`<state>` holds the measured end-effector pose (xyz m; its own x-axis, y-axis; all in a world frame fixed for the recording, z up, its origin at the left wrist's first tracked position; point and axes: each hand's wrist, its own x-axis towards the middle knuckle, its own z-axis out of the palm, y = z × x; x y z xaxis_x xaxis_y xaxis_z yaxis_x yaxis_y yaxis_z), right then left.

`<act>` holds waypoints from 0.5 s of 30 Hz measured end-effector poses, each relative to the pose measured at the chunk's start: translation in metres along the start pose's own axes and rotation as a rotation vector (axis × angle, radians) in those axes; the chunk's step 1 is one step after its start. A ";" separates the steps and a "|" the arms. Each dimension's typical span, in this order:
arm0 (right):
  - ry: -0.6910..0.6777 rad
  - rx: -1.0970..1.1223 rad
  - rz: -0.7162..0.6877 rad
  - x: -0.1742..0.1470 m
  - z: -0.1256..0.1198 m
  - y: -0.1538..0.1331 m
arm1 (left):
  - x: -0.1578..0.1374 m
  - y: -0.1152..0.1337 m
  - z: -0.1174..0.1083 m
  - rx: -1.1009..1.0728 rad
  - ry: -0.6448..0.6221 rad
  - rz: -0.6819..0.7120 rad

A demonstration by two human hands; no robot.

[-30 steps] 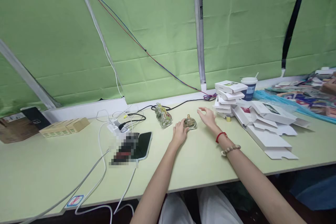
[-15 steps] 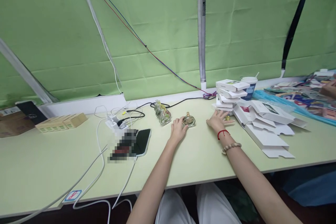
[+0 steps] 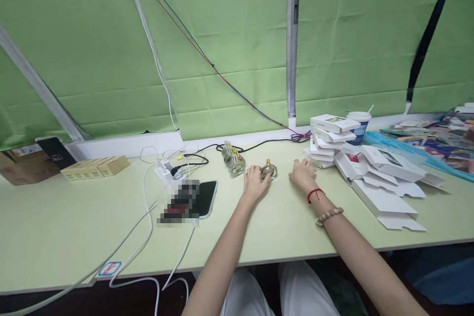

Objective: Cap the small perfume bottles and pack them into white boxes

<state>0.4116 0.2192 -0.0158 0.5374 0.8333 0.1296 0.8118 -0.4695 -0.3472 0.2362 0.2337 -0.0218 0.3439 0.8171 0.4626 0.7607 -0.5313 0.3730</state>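
A round, clear glass perfume bottle (image 3: 269,173) with a gold neck stands on the table. My left hand (image 3: 255,182) is around its left side, with the thumb in front and the fingers behind. To the right, my right hand (image 3: 304,176) rests low on the table with bent fingers, beside a stack of white boxes (image 3: 329,133). Whatever lies under its palm is hidden. Left of my left hand, several more glass bottles (image 3: 234,160) are grouped in a row.
Opened white cartons (image 3: 385,192) lie at the right, before a lidded cup (image 3: 359,126). A phone (image 3: 206,200), a power strip (image 3: 168,174) and white cables are on the left. Small tan boxes (image 3: 94,168) sit farther left. Green cloth (image 3: 237,34) hangs behind.
My right hand has moved slightly left, away from the boxes, and its fingers have drawn in. A small gold thing beside it is now out of sight. My left hand stays at the bottle.
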 end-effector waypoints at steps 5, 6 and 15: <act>-0.085 0.174 -0.399 0.000 0.016 -0.003 | 0.000 0.002 -0.001 -0.013 0.074 0.026; -0.095 0.192 -0.440 0.001 0.019 -0.004 | 0.000 0.003 -0.001 -0.028 0.076 0.027; -0.069 0.205 -0.589 -0.006 0.027 -0.018 | -0.001 0.007 0.000 -0.098 0.023 0.004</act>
<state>0.3876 0.2306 -0.0354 -0.0085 0.9553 0.2955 0.9031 0.1342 -0.4079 0.2407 0.2295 -0.0194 0.3330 0.8105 0.4819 0.7018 -0.5543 0.4474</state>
